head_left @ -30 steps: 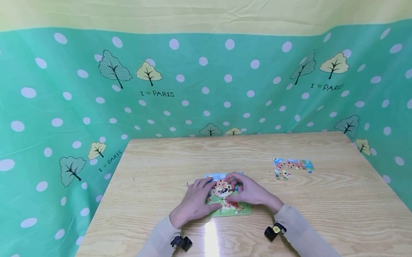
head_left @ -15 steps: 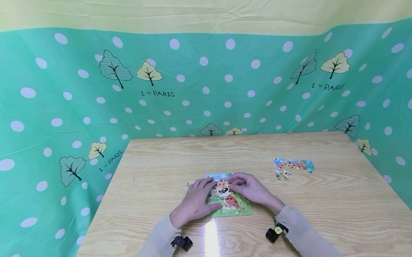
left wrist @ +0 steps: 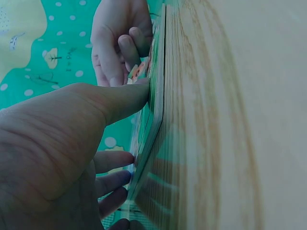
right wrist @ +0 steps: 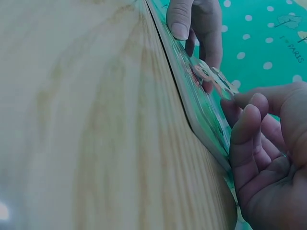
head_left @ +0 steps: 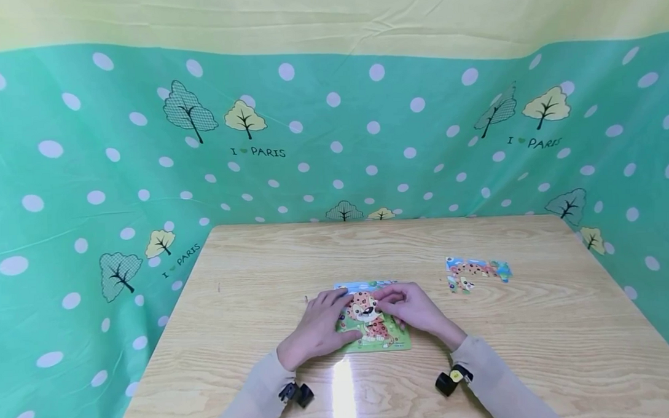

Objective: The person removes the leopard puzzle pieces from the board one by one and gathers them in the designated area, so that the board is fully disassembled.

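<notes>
A jigsaw puzzle board [head_left: 401, 344] with a spotted cartoon leopard lies flat on the table. My left hand [head_left: 321, 326] rests over its left side, thumb [left wrist: 127, 99] pressing the near part and the other fingers spread toward the far left. My right hand [head_left: 411, 306] pinches a puzzle piece [right wrist: 221, 82] showing part of the leopard's face between thumb and fingertips. The piece tilts up from the board at the right hand's edge, its other side still over the picture. In the left wrist view, the right hand's lower fingers hang curled beside the piece.
Several loose puzzle pieces [head_left: 472, 270] with leopard and blue parts lie at the right back of the wooden table [head_left: 538, 337]. A green dotted cloth [head_left: 331, 123] hangs behind the table and along its sides.
My right hand has drawn its fingers together at the leopard's face and shifted slightly to the right, the piece now tilted. My left hand stays in place on the board.
</notes>
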`<move>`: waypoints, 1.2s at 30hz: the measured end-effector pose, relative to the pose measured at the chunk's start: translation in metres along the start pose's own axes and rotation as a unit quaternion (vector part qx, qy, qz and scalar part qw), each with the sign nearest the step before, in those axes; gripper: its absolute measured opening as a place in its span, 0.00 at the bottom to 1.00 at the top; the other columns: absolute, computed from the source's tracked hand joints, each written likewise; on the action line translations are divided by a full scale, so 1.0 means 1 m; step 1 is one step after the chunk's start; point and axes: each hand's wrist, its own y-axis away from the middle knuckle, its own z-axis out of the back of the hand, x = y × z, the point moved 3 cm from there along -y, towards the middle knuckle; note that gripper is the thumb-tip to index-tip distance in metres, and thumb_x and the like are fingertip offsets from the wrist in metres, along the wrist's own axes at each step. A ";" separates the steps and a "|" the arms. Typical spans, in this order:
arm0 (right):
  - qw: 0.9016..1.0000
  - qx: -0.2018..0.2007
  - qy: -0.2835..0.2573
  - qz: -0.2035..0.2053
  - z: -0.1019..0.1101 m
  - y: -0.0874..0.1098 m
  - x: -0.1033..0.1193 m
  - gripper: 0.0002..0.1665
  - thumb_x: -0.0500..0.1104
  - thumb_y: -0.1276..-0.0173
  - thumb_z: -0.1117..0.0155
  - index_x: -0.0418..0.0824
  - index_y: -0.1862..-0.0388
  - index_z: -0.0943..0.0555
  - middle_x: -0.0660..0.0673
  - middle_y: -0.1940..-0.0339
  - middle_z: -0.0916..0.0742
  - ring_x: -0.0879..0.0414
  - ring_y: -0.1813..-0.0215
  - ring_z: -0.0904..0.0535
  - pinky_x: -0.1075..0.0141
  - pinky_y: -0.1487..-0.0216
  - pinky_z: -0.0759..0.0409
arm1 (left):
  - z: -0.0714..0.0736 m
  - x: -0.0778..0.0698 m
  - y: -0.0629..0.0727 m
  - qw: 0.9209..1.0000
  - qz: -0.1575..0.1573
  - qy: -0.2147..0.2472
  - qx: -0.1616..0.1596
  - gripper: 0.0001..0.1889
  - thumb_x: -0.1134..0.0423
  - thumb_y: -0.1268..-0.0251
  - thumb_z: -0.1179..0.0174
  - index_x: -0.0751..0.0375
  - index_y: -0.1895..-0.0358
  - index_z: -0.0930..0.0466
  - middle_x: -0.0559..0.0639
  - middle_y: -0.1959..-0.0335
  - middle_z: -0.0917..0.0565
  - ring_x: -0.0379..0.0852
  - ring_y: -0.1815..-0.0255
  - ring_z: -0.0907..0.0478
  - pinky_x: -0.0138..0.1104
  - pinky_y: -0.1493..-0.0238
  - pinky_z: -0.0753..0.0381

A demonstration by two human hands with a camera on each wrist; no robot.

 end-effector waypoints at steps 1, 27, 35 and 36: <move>1.000 0.002 -0.002 -0.001 0.000 0.001 0.000 0.17 0.42 0.26 0.28 0.40 0.42 0.13 0.43 0.58 0.06 0.61 0.81 0.24 0.71 0.79 0.21 | 0.000 0.000 0.000 1.000 0.001 0.000 0.001 0.44 0.38 0.32 0.32 0.58 0.20 0.32 0.59 0.17 0.33 0.63 0.17 0.38 0.64 0.20 0.38; 1.000 -0.022 0.016 0.004 0.024 0.011 -0.010 0.20 0.40 0.25 0.30 0.34 0.39 0.15 0.38 0.53 0.07 0.62 0.80 0.23 0.69 0.79 0.20 | -0.001 0.003 -0.001 1.000 0.002 0.003 -0.002 0.44 0.38 0.33 0.31 0.58 0.20 0.32 0.59 0.17 0.33 0.63 0.18 0.38 0.64 0.19 0.38; 0.999 -0.039 0.018 -0.001 0.035 0.017 -0.014 0.19 0.41 0.26 0.29 0.34 0.40 0.14 0.38 0.54 0.06 0.60 0.80 0.21 0.66 0.78 0.18 | -0.002 0.003 -0.001 1.000 -0.001 0.001 -0.003 0.45 0.38 0.33 0.31 0.58 0.20 0.32 0.59 0.17 0.34 0.63 0.17 0.38 0.64 0.19 0.38; 0.999 -0.043 0.018 -0.007 0.036 0.018 -0.015 0.19 0.41 0.26 0.29 0.34 0.40 0.14 0.39 0.54 0.06 0.60 0.80 0.21 0.66 0.78 0.17 | -0.002 0.002 -0.001 1.000 -0.002 0.001 -0.003 0.45 0.38 0.33 0.31 0.58 0.20 0.32 0.59 0.17 0.34 0.63 0.18 0.38 0.64 0.19 0.38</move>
